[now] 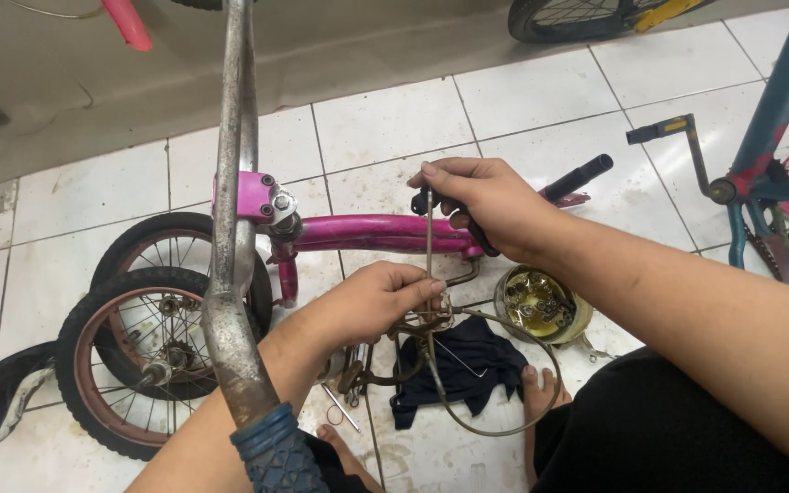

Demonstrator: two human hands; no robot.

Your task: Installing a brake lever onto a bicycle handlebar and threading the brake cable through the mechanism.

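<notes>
At frame centre, the right hand (486, 196) is gripping a thin upright cable (429, 246) from above while the left hand (372, 301) is pinching its lower end, beside the pink bike frame (367, 233).

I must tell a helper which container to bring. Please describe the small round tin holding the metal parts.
Find the pink bicycle frame lying on the white tiled floor. Just below its bar, under the right hand, stands a round, open tin beside a dark cloth. Only it is yellowish and full of small parts.
</notes>
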